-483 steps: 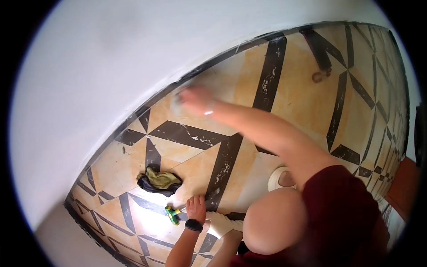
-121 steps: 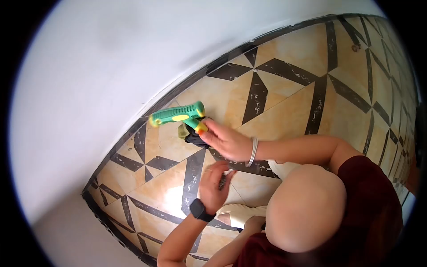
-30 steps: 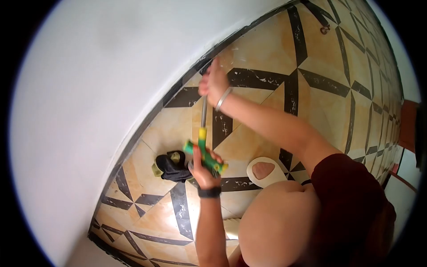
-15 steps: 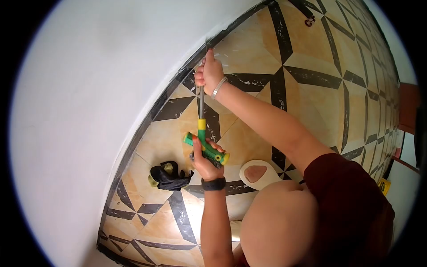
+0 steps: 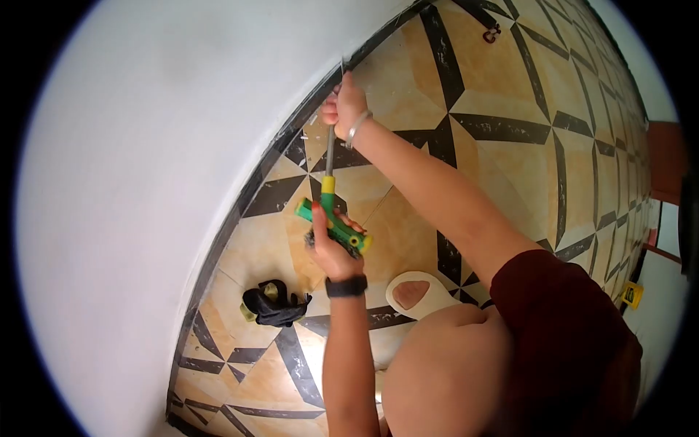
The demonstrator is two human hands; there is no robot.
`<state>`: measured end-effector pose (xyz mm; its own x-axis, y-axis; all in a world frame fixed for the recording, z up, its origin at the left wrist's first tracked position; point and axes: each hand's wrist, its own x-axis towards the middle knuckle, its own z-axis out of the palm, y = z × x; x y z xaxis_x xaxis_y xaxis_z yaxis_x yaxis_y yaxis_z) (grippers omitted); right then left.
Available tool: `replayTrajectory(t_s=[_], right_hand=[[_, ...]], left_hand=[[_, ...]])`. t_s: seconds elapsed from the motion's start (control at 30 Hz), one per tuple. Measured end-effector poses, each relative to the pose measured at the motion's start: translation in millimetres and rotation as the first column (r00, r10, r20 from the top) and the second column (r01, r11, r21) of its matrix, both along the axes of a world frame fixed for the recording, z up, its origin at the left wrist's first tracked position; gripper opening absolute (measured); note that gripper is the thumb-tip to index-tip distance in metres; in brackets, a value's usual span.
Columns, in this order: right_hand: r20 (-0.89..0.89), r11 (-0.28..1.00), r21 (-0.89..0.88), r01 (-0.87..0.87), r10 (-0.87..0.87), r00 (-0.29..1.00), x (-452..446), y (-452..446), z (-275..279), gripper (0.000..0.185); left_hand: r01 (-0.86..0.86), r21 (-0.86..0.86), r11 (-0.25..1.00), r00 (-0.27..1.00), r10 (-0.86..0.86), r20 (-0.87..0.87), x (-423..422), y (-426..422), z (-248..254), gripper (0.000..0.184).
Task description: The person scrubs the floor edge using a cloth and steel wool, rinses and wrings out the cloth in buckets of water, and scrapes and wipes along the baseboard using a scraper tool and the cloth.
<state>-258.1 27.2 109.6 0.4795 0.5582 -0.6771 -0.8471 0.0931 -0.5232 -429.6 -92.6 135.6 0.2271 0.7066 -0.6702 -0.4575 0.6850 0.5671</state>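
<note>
My left hand (image 5: 333, 251), a black band on its wrist, is wrapped palm-up round the handle of a green-and-yellow T-handled tool (image 5: 328, 191) with a straight metal shaft. Some dark grey material shows under the handle beside that palm. Farther up, my right hand (image 5: 345, 109), wearing a silver bangle, is closed round the far end of the shaft. It is close to the dark skirting strip (image 5: 273, 149) where the white wall meets the floor. The tool's tip is mostly hidden by the fingers. White flakes (image 5: 304, 136) lie on the tiles near it.
A black-and-olive cloth bundle (image 5: 277, 304) lies on the patterned tile floor (image 5: 502, 189). Near my bare knee (image 5: 444, 371) is a cream slipper-like item (image 5: 429, 295). A yellow object (image 5: 632, 295) sits at the far right, and a dark bar with a reddish end (image 5: 491, 33) at the top.
Both hands and the tool have moved together up along the skirting, away from me. The camera view has shifted slightly, so the floor and cloth bundle appear lower and farther left.
</note>
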Motion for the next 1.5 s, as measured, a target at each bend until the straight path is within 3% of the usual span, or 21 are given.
replayTrajectory(t_s=[0.07, 0.2, 0.23, 0.33, 0.4, 0.53, 0.57, 0.67, 0.7, 0.8, 0.87, 0.93, 1.0, 1.17, 1.27, 1.3, 1.37, 1.4, 1.43, 1.5], right_hand=[[0.013, 0.999, 0.001, 0.050, -0.050, 0.999, 2, 3, -2, 0.038], [0.113, 0.998, -0.042, -0.039, 0.043, 0.993, 6, -1, 3, 0.038], [0.023, 0.998, -0.054, -0.024, 0.025, 0.999, 23, 5, -2, 0.036], [0.056, 1.000, 0.001, 0.014, -0.014, 0.998, 11, 2, -6, 0.035], [0.004, 0.989, -0.122, -0.088, 0.089, 0.996, -4, -2, 17, 0.035], [-0.069, 0.996, -0.046, 0.074, -0.077, 0.995, 9, 14, -1, 0.034], [-0.090, 0.997, -0.026, 0.067, -0.069, 0.994, 8, 11, -2, 0.031], [-0.070, 0.995, -0.079, -0.064, 0.059, 0.996, -9, 1, 22, 0.033], [-0.021, 0.996, -0.087, 0.026, -0.027, 0.999, -5, 7, 17, 0.030], [-0.169, 0.998, -0.006, 0.066, -0.066, 0.983, 58, 25, -60, 0.028], [-0.122, 1.000, 0.014, 0.022, -0.020, 0.992, 41, 12, -40, 0.020], [-0.110, 0.995, -0.051, -0.083, 0.077, 0.991, 17, 1, 13, 0.019], [-0.106, 0.997, -0.051, -0.056, 0.051, 0.993, 14, 5, 12, 0.017], [-0.089, 1.000, 0.025, -0.005, 0.007, 0.996, 14, 2, 4, 0.016], [-0.228, 0.990, 0.065, 0.128, -0.110, 0.967, 70, 31, -63, 0.015], [-0.308, 0.966, 0.191, 0.172, -0.107, 0.945, 87, 34, -87, 0.017], [-0.380, 0.968, 0.179, 0.178, -0.099, 0.920, 65, 21, -43, 0.019], [-0.417, 0.968, 0.179, 0.175, -0.087, 0.905, 47, 12, -22, 0.020], [-0.368, 0.955, 0.291, 0.054, 0.059, 0.928, 32, -4, -28, 0.021], [-0.110, 0.907, 0.252, -0.339, 0.374, 0.921, -18, -48, 21, 0.021]], left_hand=[[0.007, -0.018, 1.000, 1.000, -0.007, 0.022, -6, -4, -4, 0.036], [0.025, -0.062, 0.998, 0.999, -0.022, 0.048, 3, -14, 6, 0.036], [0.031, -0.068, 0.997, 0.998, -0.027, 0.062, 4, -4, 1, 0.037], [0.028, -0.060, 0.998, 0.999, -0.027, 0.018, -1, -1, 5, 0.038], [-0.012, -0.032, 0.999, 1.000, 0.012, 0.010, 0, -14, 12, 0.038], [0.078, -0.001, 0.997, 0.996, -0.078, 0.034, -12, 20, -7, 0.038], [0.091, 0.066, 0.994, 0.993, -0.086, -0.080, -9, 16, 2, 0.038], [-0.027, 0.040, 0.999, 1.000, 0.027, 0.003, -8, -9, 18, 0.035], [-0.040, 0.032, 0.999, 0.999, 0.041, -0.032, -3, 4, 21, 0.036], [0.089, 0.026, 0.996, 0.987, -0.085, -0.133, 18, 32, 24, 0.035], [0.000, 0.101, 0.995, 0.998, 0.006, -0.055, 18, 5, 28, 0.034], [-0.077, -0.001, 0.997, 0.996, 0.077, -0.043, 14, -10, 28, 0.034], [-0.034, 0.026, 0.999, 0.993, 0.037, -0.114, 4, -1, 18, 0.035], [0.010, 0.110, 0.994, 0.996, -0.001, -0.087, 9, 11, 19, 0.036], [0.091, 0.081, 0.993, 0.994, -0.086, -0.070, 21, 45, 32, 0.033], [0.123, 0.101, 0.987, 0.987, -0.111, -0.112, 28, 54, 43, 0.032], [0.162, 0.125, 0.979, 0.983, -0.150, -0.102, 27, 53, 58, 0.027], [0.188, 0.242, 0.952, 0.982, -0.175, -0.074, 17, 41, 59, 0.026], [0.269, 0.272, 0.924, 0.959, -0.230, -0.166, -4, 24, 60, 0.020], [0.504, 0.409, 0.760, 0.823, -0.280, -0.494, -59, -12, 61, 0.009]])
